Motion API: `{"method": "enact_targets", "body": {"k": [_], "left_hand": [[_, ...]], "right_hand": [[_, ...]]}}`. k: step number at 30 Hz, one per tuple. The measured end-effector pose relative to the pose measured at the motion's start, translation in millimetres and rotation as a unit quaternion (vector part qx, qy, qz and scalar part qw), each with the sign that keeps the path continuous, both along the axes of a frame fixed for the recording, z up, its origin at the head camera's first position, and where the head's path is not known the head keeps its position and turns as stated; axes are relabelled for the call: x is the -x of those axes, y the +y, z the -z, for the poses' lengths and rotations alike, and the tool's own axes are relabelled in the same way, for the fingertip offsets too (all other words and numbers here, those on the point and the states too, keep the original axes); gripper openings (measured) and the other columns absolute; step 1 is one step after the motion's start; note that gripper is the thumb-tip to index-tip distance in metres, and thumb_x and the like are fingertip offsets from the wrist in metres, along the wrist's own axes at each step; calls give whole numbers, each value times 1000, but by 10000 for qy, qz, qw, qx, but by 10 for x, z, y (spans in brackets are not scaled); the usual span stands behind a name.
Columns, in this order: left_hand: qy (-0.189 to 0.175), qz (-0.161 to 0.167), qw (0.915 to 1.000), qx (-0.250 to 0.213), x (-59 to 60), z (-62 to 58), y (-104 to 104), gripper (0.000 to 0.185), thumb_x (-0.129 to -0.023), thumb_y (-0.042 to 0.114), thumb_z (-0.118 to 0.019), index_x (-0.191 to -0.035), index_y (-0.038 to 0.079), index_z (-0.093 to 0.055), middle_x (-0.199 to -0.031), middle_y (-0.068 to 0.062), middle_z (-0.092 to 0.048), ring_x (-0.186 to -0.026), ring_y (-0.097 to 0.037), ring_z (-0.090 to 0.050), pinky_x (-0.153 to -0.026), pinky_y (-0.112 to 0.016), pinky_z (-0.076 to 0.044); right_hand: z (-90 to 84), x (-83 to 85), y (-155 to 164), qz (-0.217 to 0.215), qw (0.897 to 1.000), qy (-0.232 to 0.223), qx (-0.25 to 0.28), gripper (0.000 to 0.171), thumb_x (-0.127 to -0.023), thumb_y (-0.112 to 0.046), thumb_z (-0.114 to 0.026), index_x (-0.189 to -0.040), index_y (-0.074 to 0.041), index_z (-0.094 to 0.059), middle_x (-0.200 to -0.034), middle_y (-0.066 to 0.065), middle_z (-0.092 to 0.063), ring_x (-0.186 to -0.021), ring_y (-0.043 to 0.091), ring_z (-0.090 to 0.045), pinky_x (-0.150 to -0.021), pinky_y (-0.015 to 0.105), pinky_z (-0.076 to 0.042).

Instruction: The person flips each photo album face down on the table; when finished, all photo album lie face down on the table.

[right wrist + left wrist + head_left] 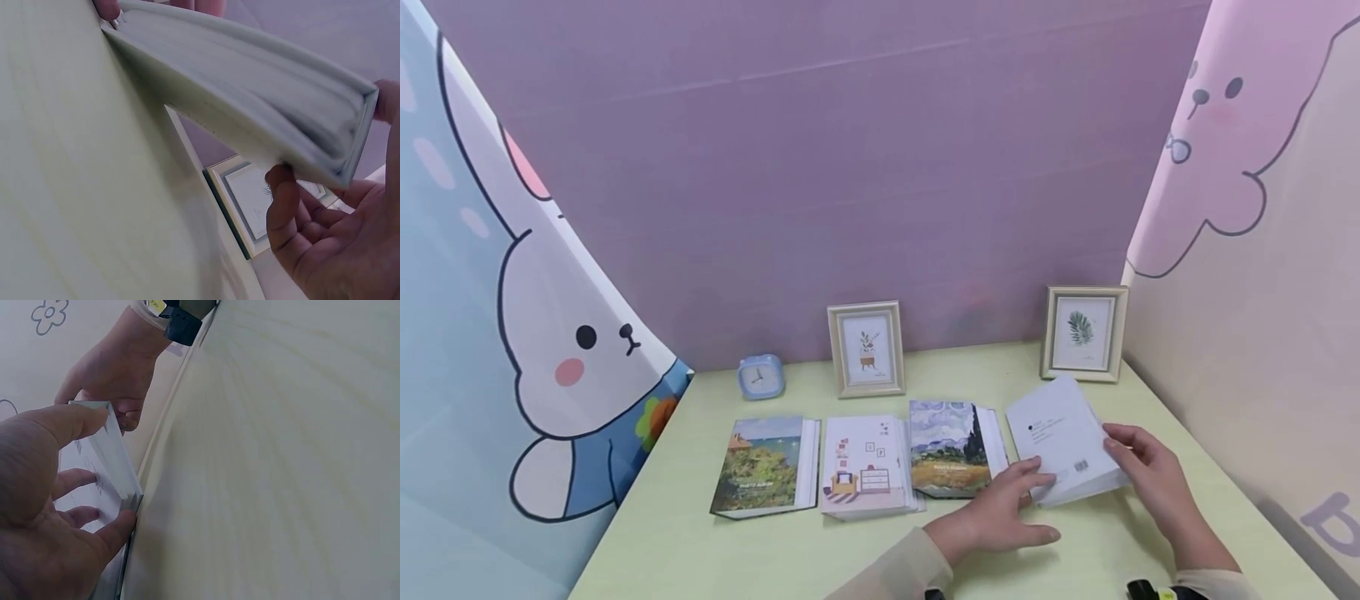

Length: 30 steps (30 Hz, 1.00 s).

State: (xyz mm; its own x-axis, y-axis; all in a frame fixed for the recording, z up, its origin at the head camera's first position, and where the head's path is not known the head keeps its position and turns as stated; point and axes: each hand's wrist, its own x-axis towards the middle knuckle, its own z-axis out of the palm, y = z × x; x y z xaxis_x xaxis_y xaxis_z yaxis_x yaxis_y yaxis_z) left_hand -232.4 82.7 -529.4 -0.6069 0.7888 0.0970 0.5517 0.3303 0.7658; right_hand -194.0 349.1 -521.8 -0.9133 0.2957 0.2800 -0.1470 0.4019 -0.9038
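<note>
White album (1056,433) lies at about 4 o'clock from the centre of the head view, tilted above the counter (775,554), its barcoded cover facing up. At its 4 o'clock, the right hand (1153,479) pinches its edge. At its 7 to 8 o'clock, the left hand (996,508) touches the near corner with outstretched fingers, thumb spread away. Towards 9 o'clock run a landscape album (951,450), a room-print album (861,467) and a coast album (756,462). A leaf frame (1081,333) stands at 12 o'clock, a plant frame (867,348) at 10, and a blue clock (762,377) between 9 and 10.

From the left wrist, the white album sits at 9 o'clock, the left hand's spread fingers against it and the right hand between 10 and 11.

From the right wrist, the right hand at 4 o'clock grips the album's corner, thumb on one cover, a finger beneath; left fingertips touch it at 11 to 12, and the leaf frame shows near 5.
</note>
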Motion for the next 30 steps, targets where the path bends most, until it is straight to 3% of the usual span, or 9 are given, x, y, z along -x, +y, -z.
{"method": "enact_targets", "body": {"k": [7, 15, 21, 25, 30], "left_hand": [[437, -106, 9985, 324, -9, -20, 30, 69, -90, 27, -83, -152, 20, -54, -169, -5, -29, -145, -18, -42, -109, -21, -44], [738, -247, 9945, 698, -23, -39, 59, 66, -89, 33, -82, -150, 27, -56, -169, 1, -30, -149, -18, -38, -113, -33, -44], [847, -202, 9938, 688, -14, -18, 74, 66, -89, 34, -82, -150, 25, -57, -167, 0, -32, -146, -16, -42, -112, -28, -43], [782, -174, 9945, 681, -8, -12, 75, 66, -89, 34, -83, -150, 25, -57, -166, 2, -33, -137, -10, -48, -109, -23, -43], [739, -131, 9943, 754, -9, -17, 75, 67, -89, 36, -83, -150, 25, -57, -166, 3, -32, -126, -5, -54, -105, -20, -45]], "right_hand": [[-10, -1, 49, 318, 9974, -639, -32, 40, -106, -26, -64, -129, 7, -62, -100, -14, -67, -85, 0, -58, -69, 18, -51], [-6, -8, 74, 398, 9906, -1174, -578, 47, -102, -34, -68, -132, 2, -64, -127, 22, -66, -84, 1, -61, -68, 21, -51], [8, 4, 117, 329, 9837, -1486, -953, 56, -102, -43, -66, -135, 3, -61, -132, 25, -65, -91, 3, -61, -70, 20, -49], [-2, 13, 136, 350, 9802, -1560, -1169, 58, -102, -43, -65, -135, 5, -61, -129, 26, -66, -99, 16, -63, -75, 24, -49], [-3, 14, 145, 350, 9760, -1695, -1324, 63, -103, -45, -62, -138, 8, -58, -132, 31, -63, -115, 39, -61, -88, 41, -49]]}}
